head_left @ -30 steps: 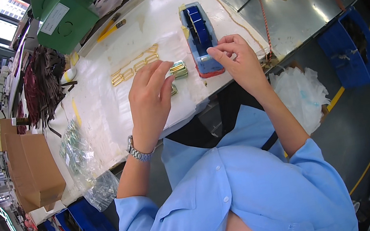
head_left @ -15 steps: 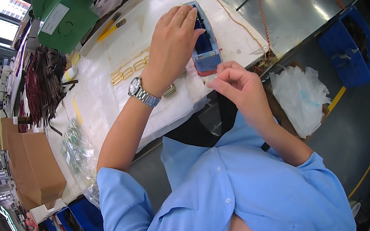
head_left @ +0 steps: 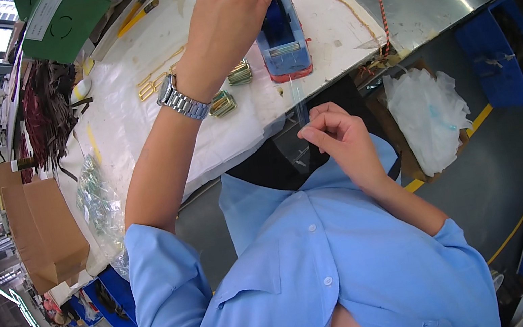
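Observation:
My left hand [head_left: 230,18], wearing a steel watch on its wrist, lies over the far side of a blue tape dispenser [head_left: 288,62] and grips it, its thumb across the top. The dispenser stands near the table's front edge on a reddish base. A strip of clear tape [head_left: 297,96] runs from its front toward me. Beyond the table edge my right hand [head_left: 344,143] pinches the strip's end between thumb and finger. Just left of the dispenser sit two small stacks of metal buckles [head_left: 238,73]. More gold buckles [head_left: 150,87] lie flat, partly hidden by my left wrist.
A green machine housing [head_left: 64,20] stands at the back left, near yellow cutters [head_left: 139,17] and dark leather strips [head_left: 47,108]. A cardboard box [head_left: 46,228] and plastic bag [head_left: 97,196] are left. White plastic sheets [head_left: 429,120] fill a box on the right, by a blue crate [head_left: 503,53].
My right hand has drawn toward me, away from the dispenser, and a longer strip of tape stretches between them. My left hand stays on the dispenser. The whole view has shifted slightly.

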Demonstrator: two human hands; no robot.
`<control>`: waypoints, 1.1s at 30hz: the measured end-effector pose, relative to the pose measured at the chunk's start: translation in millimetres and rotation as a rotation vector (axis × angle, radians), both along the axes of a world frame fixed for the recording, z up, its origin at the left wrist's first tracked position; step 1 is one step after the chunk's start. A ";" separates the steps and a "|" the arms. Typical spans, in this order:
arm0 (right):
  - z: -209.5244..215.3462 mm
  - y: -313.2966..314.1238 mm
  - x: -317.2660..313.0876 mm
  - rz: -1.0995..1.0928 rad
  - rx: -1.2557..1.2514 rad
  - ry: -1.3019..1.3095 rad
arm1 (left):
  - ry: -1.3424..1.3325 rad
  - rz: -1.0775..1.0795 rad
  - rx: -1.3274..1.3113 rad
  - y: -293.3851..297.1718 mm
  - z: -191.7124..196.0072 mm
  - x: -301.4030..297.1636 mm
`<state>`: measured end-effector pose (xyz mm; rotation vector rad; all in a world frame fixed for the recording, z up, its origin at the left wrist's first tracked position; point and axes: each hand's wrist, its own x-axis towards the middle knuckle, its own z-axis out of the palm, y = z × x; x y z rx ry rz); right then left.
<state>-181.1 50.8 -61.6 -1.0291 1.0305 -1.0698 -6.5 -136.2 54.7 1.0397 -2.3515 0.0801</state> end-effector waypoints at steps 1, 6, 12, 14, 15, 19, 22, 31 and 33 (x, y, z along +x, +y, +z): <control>-14.4 -4.7 0.0 -0.020 0.061 -0.029 | -0.009 -0.002 -0.005 -0.4 -3.0 0.7; 6.6 -1.0 2.2 0.006 -0.082 0.080 | -0.016 -0.020 -0.034 -5.6 -14.0 4.8; -38.8 -20.5 3.1 -0.050 0.042 0.033 | 0.026 0.019 -0.221 -20.3 -30.2 13.6; -20.0 -15.9 1.8 -0.078 -0.178 0.219 | 0.267 -0.037 -0.178 -13.6 -18.7 33.0; -12.2 -11.5 2.9 -0.081 -0.149 0.196 | 0.257 0.038 -0.170 -15.4 -13.6 54.8; -17.5 -4.7 -3.2 -0.037 0.025 -0.030 | 0.079 0.296 0.073 29.1 0.9 130.4; 0.4 -3.6 -3.1 0.055 0.000 -0.093 | -0.101 0.318 0.149 62.0 -25.9 157.6; 16.1 -3.7 0.4 0.095 0.096 -0.116 | -0.321 0.127 0.141 62.7 -61.0 151.3; 15.0 -1.2 -0.2 0.078 0.081 -0.122 | -0.346 0.159 0.117 69.2 -55.1 149.1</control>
